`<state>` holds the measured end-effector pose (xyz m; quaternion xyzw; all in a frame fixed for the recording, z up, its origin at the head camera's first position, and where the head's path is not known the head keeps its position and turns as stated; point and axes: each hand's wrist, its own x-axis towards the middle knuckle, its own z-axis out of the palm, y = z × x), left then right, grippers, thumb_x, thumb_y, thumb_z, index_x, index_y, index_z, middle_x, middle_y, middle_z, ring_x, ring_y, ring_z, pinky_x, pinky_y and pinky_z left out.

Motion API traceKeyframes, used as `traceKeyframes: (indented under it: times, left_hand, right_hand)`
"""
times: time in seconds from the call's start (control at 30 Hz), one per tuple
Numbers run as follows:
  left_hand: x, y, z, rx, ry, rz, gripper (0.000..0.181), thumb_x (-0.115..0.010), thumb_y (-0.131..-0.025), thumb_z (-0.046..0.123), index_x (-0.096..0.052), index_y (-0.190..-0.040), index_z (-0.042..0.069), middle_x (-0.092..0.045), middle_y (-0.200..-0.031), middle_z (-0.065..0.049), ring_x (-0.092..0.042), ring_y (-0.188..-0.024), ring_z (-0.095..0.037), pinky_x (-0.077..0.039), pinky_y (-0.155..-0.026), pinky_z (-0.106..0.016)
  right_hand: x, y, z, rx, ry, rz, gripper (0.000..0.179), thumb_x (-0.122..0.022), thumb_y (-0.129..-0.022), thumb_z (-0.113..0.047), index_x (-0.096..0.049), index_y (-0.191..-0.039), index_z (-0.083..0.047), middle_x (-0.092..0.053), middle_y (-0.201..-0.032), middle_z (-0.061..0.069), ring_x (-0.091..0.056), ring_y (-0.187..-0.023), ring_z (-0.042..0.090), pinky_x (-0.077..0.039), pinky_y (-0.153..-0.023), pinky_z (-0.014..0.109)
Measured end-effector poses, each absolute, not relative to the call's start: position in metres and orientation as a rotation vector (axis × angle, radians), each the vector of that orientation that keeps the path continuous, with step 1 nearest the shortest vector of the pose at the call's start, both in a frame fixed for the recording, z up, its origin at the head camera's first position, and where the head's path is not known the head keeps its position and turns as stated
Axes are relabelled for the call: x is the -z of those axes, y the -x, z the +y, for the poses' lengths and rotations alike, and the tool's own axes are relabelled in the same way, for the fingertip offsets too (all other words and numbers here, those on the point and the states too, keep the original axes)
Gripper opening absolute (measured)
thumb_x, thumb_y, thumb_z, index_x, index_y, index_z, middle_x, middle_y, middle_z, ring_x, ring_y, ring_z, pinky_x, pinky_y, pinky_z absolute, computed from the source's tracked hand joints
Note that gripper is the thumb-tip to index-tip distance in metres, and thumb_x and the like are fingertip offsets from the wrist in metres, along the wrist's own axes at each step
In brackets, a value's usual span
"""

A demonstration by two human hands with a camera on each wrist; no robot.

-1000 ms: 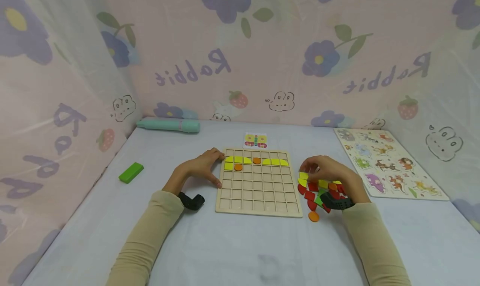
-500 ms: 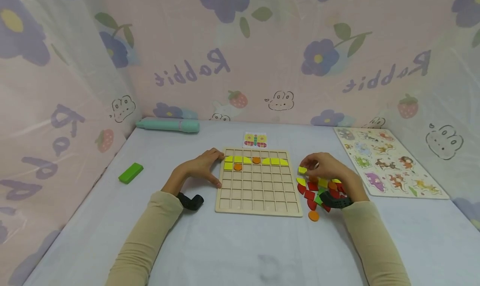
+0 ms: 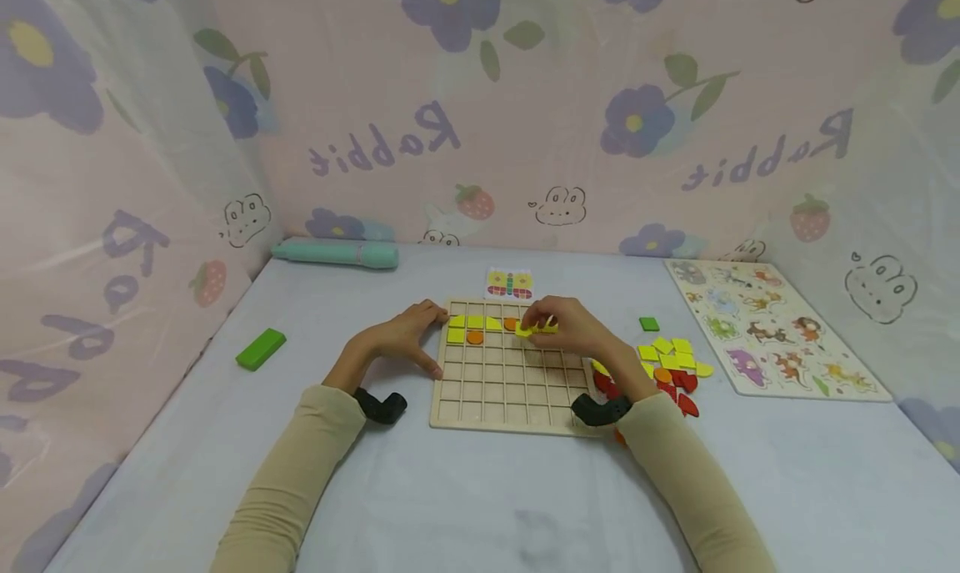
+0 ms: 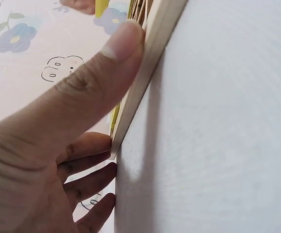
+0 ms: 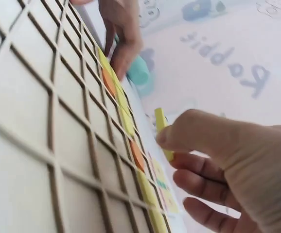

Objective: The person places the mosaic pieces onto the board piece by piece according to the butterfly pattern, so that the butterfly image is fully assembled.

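Observation:
A wooden grid board [image 3: 495, 394] lies in the middle of the table. Yellow pieces [image 3: 476, 323] and orange discs [image 3: 475, 338] sit in its upper rows. My left hand [image 3: 397, 337] rests against the board's left edge; the left wrist view has the thumb [image 4: 123, 43] pressed to the rim and the fingers spread along it. Over the board's upper right part, my right hand [image 3: 567, 327] pinches a yellow square piece [image 5: 159, 119] between thumb and fingertips. In the right wrist view that piece is raised off the grid. Some pieces under my right hand are hidden.
Right of the board lies a pile of yellow, red and orange pieces [image 3: 677, 360], partly behind my right forearm. Behind the board is a butterfly pattern card [image 3: 510, 283]. An animal puzzle board [image 3: 772, 327], a green block [image 3: 261, 349] and a teal tube [image 3: 337, 253] lie farther out.
My right hand has lifted a yellow square from the pile and carried it left over the board. My left hand has stayed at the board's left edge.

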<state>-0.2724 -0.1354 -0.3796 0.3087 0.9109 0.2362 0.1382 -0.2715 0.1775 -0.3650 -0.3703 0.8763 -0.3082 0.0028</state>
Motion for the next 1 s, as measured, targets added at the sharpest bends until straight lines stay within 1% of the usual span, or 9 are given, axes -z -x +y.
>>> traceKeyframes:
  times: [0.17,0.4,0.53,0.73,1.0]
  left_hand:
    - [0.380,0.273,-0.135,-0.698,-0.897,2.627,0.089,-0.085,-0.063,0.039,-0.043,-0.132,0.002,-0.038,-0.137,-0.010,-0.030,-0.132,-0.027,-0.024,-0.112,-0.042]
    - [0.380,0.273,-0.134,-0.693,-0.880,2.632,0.089,-0.085,-0.063,0.039,-0.043,-0.132,0.002,-0.038,-0.137,-0.009,-0.030,-0.132,-0.026,-0.024,-0.112,-0.042]
    - [0.380,0.273,-0.134,-0.688,-0.882,2.633,0.089,-0.085,-0.063,0.039,-0.043,-0.132,0.002,-0.038,-0.137,-0.009,-0.030,-0.131,-0.026,-0.024,-0.111,-0.042]
    - [0.380,0.272,-0.134,-0.694,-0.878,2.632,0.089,-0.086,-0.063,0.038,-0.042,-0.132,0.002,-0.038,-0.136,-0.009,-0.030,-0.131,-0.026,-0.024,-0.111,-0.041]
    - [0.380,0.272,-0.135,-0.695,-0.894,2.632,0.089,-0.085,-0.064,0.038,-0.042,-0.132,0.002,-0.038,-0.136,-0.010,-0.030,-0.131,-0.027,-0.024,-0.111,-0.042]
  right_hand:
    - [0.371,0.276,0.151,0.949,1.207,2.721,0.014,-0.070,-0.079,-0.007,-0.068,-0.093,-0.007,-0.067,-0.091,0.000,-0.058,-0.081,0.016,-0.051,-0.074,0.032]
    - [0.380,0.279,0.138,0.878,1.148,2.749,0.011,-0.069,-0.080,-0.007,-0.070,-0.091,-0.010,-0.065,-0.088,-0.002,-0.054,-0.076,0.011,-0.049,-0.070,0.026]
    - [0.383,0.278,0.136,0.870,1.175,2.759,0.009,-0.069,-0.081,-0.008,-0.071,-0.089,-0.011,-0.065,-0.089,-0.001,-0.054,-0.078,0.011,-0.049,-0.070,0.025]
    - [0.385,0.278,0.136,0.903,1.170,2.747,0.009,-0.069,-0.083,-0.008,-0.072,-0.091,-0.010,-0.065,-0.092,0.000,-0.056,-0.081,0.012,-0.049,-0.071,0.026]
    - [0.388,0.279,0.135,0.889,1.152,2.749,0.011,-0.069,-0.083,-0.012,-0.071,-0.093,-0.013,-0.066,-0.093,-0.002,-0.052,-0.078,0.012,-0.047,-0.069,0.026]
